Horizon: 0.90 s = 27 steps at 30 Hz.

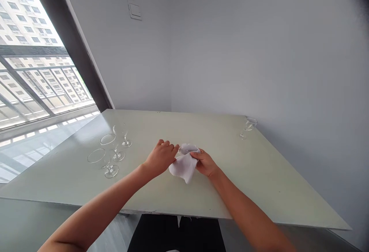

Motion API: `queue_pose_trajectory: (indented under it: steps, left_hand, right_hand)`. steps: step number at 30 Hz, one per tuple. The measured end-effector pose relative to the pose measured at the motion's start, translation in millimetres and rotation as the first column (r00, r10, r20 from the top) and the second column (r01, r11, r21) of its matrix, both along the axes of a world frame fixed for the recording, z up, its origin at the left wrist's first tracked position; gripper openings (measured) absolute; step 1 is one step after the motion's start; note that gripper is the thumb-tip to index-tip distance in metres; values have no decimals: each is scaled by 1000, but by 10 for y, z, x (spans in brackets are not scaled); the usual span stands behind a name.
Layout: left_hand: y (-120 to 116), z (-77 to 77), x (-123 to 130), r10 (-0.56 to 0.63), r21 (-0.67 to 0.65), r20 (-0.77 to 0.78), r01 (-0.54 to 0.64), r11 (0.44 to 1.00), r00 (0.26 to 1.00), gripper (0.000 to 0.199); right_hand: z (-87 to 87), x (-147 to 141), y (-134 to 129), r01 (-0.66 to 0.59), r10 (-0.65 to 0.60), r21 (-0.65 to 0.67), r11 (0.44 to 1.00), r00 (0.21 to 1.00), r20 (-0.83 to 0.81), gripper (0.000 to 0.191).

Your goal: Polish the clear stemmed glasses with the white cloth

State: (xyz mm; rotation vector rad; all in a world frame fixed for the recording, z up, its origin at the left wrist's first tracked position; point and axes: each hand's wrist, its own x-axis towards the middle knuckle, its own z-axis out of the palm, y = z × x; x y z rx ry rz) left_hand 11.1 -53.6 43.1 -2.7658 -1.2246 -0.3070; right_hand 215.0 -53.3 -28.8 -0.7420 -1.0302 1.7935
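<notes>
Cloth in both hands | three stemmed glasses left | one glass right

There are four standing glasses, one cloth, one table, two hands.

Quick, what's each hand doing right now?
Left hand: closed, fingers at the edge of the white cloth.
Right hand: closed, gripping the cloth, thumb on top.
</notes>
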Motion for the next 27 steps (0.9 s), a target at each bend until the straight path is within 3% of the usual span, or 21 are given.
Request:
queue_pose_trajectory:
  steps: [2,4,5,6,7,8,9,10,11,12,13,14,15,16,17,19,21,23,25,27]
  left_hand:
    - [7,21,18,-10,-3,-27,10,1000,1000,19]
    - [59,56,-20,-3,-221,33,11,975,999,20]
    - [95,73,-54,-4,-394,76,33,919,997,22]
    - [132,86,-91,-8,-574,121,76,815,993,25]
    - [164,94,-127,-12,-726,165,130,676,986,28]
    - [187,96,-156,-17,-826,202,180,534,979,32]
    - [199,91,-173,-24,-879,223,211,428,975,35]
    - [196,81,-175,-30,-895,223,217,390,974,38]
    - [181,67,-162,-32,-879,201,195,435,979,39]
    - [154,51,-136,-29,-819,158,147,554,987,39]
    - [119,34,-100,-18,-696,107,87,712,994,35]
    - [83,18,-58,-4,-510,59,33,860,998,31]
    - [49,3,-18,11,-292,21,-5,956,1000,27]
    - [23,-7,17,20,-96,-9,-21,995,1000,26]
    - [7,-11,42,16,38,-35,-15,999,999,25]
    - [9,3,46,-17,107,-71,24,994,997,21]
    - [44,51,-13,-41,10,-51,41,999,998,24]
    - [87,123,-116,-53,-206,15,55,977,998,28]
    - [115,192,-230,-40,-493,95,82,866,995,31]
    - [118,224,-322,1,-741,173,130,659,985,35]
  right_hand:
    - [26,15,-14,-43,43,22,999,999,9,22]
    - [91,60,-53,-171,161,93,981,982,100,26]
    - [128,88,-75,-244,223,125,962,962,159,27]
    - [160,114,-94,-309,274,151,939,938,213,27]
    - [183,136,-109,-354,308,168,920,918,251,26]
    - [193,148,-117,-374,322,176,910,908,269,25]
    - [189,150,-118,-375,322,176,910,908,269,23]
    - [172,141,-112,-360,312,166,918,915,255,22]
    - [143,121,-99,-328,290,147,933,929,231,22]
    - [107,94,-82,-282,256,117,952,947,196,22]
    - [68,61,-64,-219,206,80,972,967,148,22]
    - [31,28,-46,-146,142,39,989,986,92,21]
    - [0,-3,-32,-71,71,-2,997,997,33,21]
    - [-22,-29,-24,-8,8,-37,999,1000,-19,20]
    - [-32,-47,-24,26,-29,-56,998,998,-54,21]
    - [-18,-63,-48,-7,6,-30,1000,999,-49,23]
    - [32,-61,-103,-129,126,60,990,991,54,28]
    - [95,-62,-173,-256,216,171,951,951,221,32]
    - [150,-75,-234,-336,197,304,891,892,406,28]
    - [189,-88,-265,-393,74,468,791,821,566,26]
